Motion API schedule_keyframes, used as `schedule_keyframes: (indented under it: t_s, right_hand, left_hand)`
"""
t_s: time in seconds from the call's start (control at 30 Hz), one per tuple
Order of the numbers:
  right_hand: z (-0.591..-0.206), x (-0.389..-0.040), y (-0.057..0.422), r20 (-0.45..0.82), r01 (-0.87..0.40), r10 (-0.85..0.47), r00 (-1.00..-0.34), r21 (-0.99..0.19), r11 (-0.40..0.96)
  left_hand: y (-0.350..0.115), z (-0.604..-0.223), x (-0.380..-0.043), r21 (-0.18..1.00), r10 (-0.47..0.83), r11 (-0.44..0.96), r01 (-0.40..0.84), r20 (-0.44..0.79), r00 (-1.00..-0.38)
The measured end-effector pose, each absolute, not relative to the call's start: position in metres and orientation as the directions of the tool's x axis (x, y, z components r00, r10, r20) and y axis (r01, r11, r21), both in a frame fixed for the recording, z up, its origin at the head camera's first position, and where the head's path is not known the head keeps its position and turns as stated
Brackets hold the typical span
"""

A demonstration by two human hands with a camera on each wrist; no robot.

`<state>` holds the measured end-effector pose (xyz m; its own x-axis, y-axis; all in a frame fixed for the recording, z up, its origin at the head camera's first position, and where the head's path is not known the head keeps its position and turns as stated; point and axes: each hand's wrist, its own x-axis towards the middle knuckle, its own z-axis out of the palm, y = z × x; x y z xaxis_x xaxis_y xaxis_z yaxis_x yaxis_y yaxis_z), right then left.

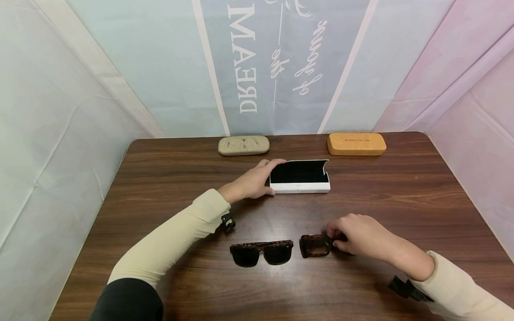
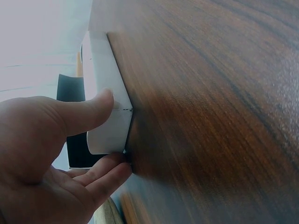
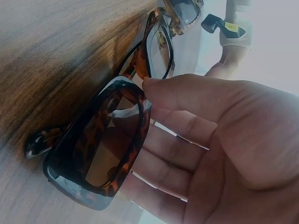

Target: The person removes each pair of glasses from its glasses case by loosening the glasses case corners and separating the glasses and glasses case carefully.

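The left hand (image 1: 253, 180) gripped the white case (image 1: 299, 187), thumb along its front and fingers reaching round its end. The case stood open, black inside, to the right of that hand. The right hand (image 1: 363, 236) pinched the brown glasses (image 1: 315, 245) between thumb and fingers; they sat at its left side, over the table (image 1: 405, 191), though whether fully resting there could not be told. The dark glasses (image 1: 261, 246) lay folded farther left of the right hand. The grey case (image 1: 243, 146) was just beyond the left hand, the yellow case (image 1: 356, 145) well beyond the right.
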<state>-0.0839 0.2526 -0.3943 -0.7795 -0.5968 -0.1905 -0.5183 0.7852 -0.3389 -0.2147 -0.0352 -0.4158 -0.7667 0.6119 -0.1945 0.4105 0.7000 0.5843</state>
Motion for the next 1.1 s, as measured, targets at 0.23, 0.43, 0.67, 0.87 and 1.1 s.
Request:
schedule_keyframes:
  t_s: [0.23, 0.43, 0.67, 0.87, 1.1]
  right_hand:
    - [-0.392, -0.084, 0.252, -0.218, -0.501, -0.587, -0.780, -0.345, 0.794]
    - [-0.389, -0.086, 0.252, -0.237, -0.485, -0.583, -0.777, -0.364, 0.795]
    - [-0.384, -0.089, 0.252, -0.236, -0.478, -0.580, -0.779, -0.374, 0.795]
    - [-0.379, -0.095, 0.252, -0.209, -0.495, -0.583, -0.785, -0.354, 0.794]
    - [-0.373, -0.103, 0.252, -0.142, -0.507, -0.579, -0.803, -0.347, 0.789]
  left_hand:
    - [-0.035, -0.415, -0.215, 0.586, 0.613, 0.700, 0.409, -0.198, -0.765]
    - [-0.035, -0.415, -0.215, 0.587, 0.615, 0.698, 0.410, -0.198, -0.763]
    - [-0.035, -0.413, -0.215, 0.593, 0.619, 0.693, 0.410, -0.198, -0.760]
    - [-0.035, -0.413, -0.217, 0.589, 0.622, 0.695, 0.413, -0.205, -0.755]
    - [-0.035, -0.413, -0.219, 0.588, 0.627, 0.694, 0.416, -0.211, -0.750]
